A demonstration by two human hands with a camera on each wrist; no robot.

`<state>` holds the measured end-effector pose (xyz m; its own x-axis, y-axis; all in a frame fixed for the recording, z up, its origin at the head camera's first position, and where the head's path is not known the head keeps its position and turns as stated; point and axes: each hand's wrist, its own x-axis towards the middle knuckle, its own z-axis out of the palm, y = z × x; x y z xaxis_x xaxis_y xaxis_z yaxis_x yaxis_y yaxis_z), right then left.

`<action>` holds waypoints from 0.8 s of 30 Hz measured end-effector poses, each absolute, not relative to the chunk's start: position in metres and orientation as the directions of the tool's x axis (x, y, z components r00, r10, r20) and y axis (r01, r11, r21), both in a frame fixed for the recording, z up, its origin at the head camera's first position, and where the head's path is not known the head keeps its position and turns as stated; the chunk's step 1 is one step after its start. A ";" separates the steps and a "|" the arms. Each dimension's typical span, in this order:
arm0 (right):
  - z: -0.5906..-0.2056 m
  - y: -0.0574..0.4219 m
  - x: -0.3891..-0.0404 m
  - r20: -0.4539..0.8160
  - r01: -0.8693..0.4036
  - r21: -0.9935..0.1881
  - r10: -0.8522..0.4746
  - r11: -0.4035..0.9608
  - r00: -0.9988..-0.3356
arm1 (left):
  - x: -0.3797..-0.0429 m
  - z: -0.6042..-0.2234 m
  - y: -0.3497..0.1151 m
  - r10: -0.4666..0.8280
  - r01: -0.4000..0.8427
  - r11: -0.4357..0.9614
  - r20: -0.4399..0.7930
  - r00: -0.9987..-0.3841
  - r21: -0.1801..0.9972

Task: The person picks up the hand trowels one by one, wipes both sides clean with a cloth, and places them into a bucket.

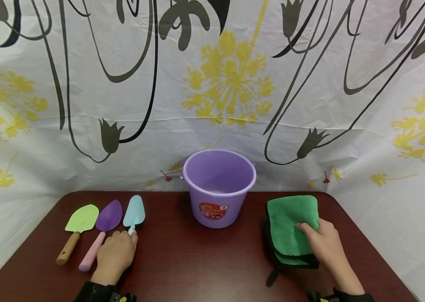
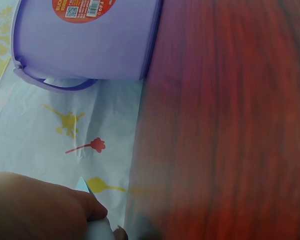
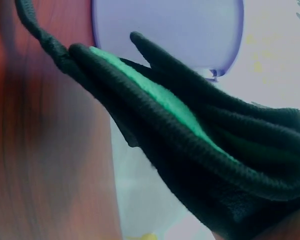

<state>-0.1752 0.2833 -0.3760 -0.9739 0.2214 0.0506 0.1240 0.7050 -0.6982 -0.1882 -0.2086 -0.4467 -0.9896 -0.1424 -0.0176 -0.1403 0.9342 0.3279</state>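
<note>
My left hand point(image 1: 116, 253) grips the handle of a small light-blue trowel point(image 1: 135, 211), whose blade points toward the back edge of the table. In the left wrist view only a sliver of the trowel point(image 2: 83, 185) shows past the fingers. At the right, my right hand point(image 1: 327, 241) pinches a folded green cloth point(image 1: 291, 224) by its right side, thumb on top. The right wrist view shows the cloth's dark edging point(image 3: 155, 117) in layers, with a loop point(image 3: 37, 30) hanging off one corner. Most of the right hand's fingers are hidden behind the cloth.
A purple bucket point(image 1: 218, 209) stands upright at the table's back edge, between the hands. Left of my left hand lie a green trowel with a wooden handle point(image 1: 80, 220) and a purple trowel with a pink handle point(image 1: 108, 216). A patterned white sheet point(image 1: 231, 138) hangs behind the table.
</note>
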 end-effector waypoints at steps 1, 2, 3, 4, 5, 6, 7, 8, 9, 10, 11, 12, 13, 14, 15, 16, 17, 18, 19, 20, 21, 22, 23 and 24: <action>-0.375 0.283 -0.174 0.052 0.119 -0.701 0.217 0.703 -0.975 | -0.188 -0.447 -0.208 -0.138 -0.136 0.933 -0.019 -0.990 0.333; -0.375 0.282 -0.174 0.055 0.115 -0.702 0.214 0.703 -0.975 | -0.189 -0.447 -0.208 -0.134 -0.132 0.931 -0.019 -0.991 0.339; -0.374 0.282 -0.173 0.054 0.113 -0.705 0.211 0.700 -0.976 | -0.189 -0.447 -0.208 -0.130 -0.130 0.929 -0.022 -0.991 0.347; -0.373 0.282 -0.173 0.053 0.109 -0.707 0.206 0.699 -0.977 | -0.190 -0.447 -0.208 -0.126 -0.126 0.927 -0.021 -0.992 0.354; -0.373 0.282 -0.172 0.049 0.105 -0.710 0.198 0.697 -0.979 | -0.190 -0.447 -0.208 -0.124 -0.121 0.923 -0.016 -0.992 0.365; -0.372 0.281 -0.171 0.044 0.101 -0.714 0.189 0.693 -0.981 | -0.191 -0.447 -0.208 -0.122 -0.116 0.919 -0.007 -0.993 0.378; -0.371 0.281 -0.171 0.038 0.097 -0.716 0.177 0.691 -0.984 | -0.191 -0.447 -0.208 -0.121 -0.114 0.912 -0.006 -0.993 0.393; -0.371 0.281 -0.171 0.034 0.088 -0.717 0.161 0.691 -0.986 | -0.191 -0.447 -0.207 -0.121 -0.114 0.904 -0.008 -0.993 0.411; -0.370 0.280 -0.170 0.028 0.083 -0.719 0.148 0.690 -0.989 | -0.191 -0.447 -0.207 -0.122 -0.114 0.895 -0.010 -0.992 0.430; -0.370 0.280 -0.170 0.022 0.078 -0.720 0.135 0.690 -0.991 | -0.191 -0.447 -0.207 -0.122 -0.115 0.886 -0.013 -0.992 0.449; -0.369 0.279 -0.169 0.015 0.075 -0.722 0.124 0.688 -0.992 | -0.191 -0.446 -0.206 -0.122 -0.117 0.876 -0.019 -0.992 0.468; -0.369 0.278 -0.169 0.014 0.070 -0.723 0.116 0.687 -0.993 | -0.192 -0.446 -0.206 -0.121 -0.119 0.866 -0.027 -0.992 0.486; -0.369 0.278 -0.169 0.016 0.064 -0.723 0.109 0.688 -0.994 | -0.191 -0.446 -0.205 -0.122 -0.124 0.856 -0.037 -0.992 0.502; -0.369 0.277 -0.169 0.020 0.057 -0.725 0.103 0.686 -0.995 | -0.191 -0.446 -0.205 -0.121 -0.124 0.847 -0.040 -0.992 0.516; -0.369 0.276 -0.169 0.019 0.057 -0.729 0.104 0.682 -0.994 | -0.191 -0.446 -0.204 -0.120 -0.123 0.839 -0.040 -0.992 0.530; -0.369 0.276 -0.169 0.024 0.051 -0.732 0.100 0.679 -0.995 | -0.191 -0.446 -0.204 -0.119 -0.123 0.829 -0.042 -0.992 0.545; -0.369 0.275 -0.169 0.027 0.046 -0.738 0.098 0.673 -0.995 | -0.191 -0.445 -0.203 -0.118 -0.120 0.822 -0.040 -0.992 0.557; -0.370 0.275 -0.169 0.031 0.041 -0.742 0.095 0.669 -0.995 | -0.191 -0.445 -0.203 -0.119 -0.120 0.815 -0.039 -0.992 0.567; -0.370 0.274 -0.169 0.030 0.041 -0.746 0.096 0.664 -0.995 | -0.192 -0.445 -0.203 -0.121 -0.121 0.809 -0.038 -0.992 0.575; -0.370 0.274 -0.170 0.030 0.040 -0.749 0.093 0.662 -0.995 | -0.192 -0.445 -0.202 -0.123 -0.122 0.804 -0.037 -0.992 0.582; -0.371 0.273 -0.170 0.027 0.041 -0.750 0.093 0.660 -0.995 | -0.192 -0.445 -0.202 -0.127 -0.125 0.800 -0.039 -0.991 0.587; -0.371 0.272 -0.170 0.026 0.040 -0.751 0.091 0.659 -0.996 | -0.192 -0.444 -0.201 -0.130 -0.128 0.796 -0.039 -0.991 0.592; -0.371 0.272 -0.169 0.023 0.042 -0.754 0.090 0.656 -0.996 | -0.192 -0.444 -0.201 -0.134 -0.130 0.793 -0.039 -0.990 0.595; -0.372 0.271 -0.169 0.023 0.042 -0.754 0.090 0.656 -0.996 | -0.192 -0.444 -0.200 -0.136 -0.133 0.790 -0.040 -0.990 0.599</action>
<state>-0.1693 0.2709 -0.3715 -0.9957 0.0902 0.0225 0.0423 0.6555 -0.7540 -0.1922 -0.2005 -0.4440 -0.9899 -0.1358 -0.0399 -0.1325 0.7899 0.5987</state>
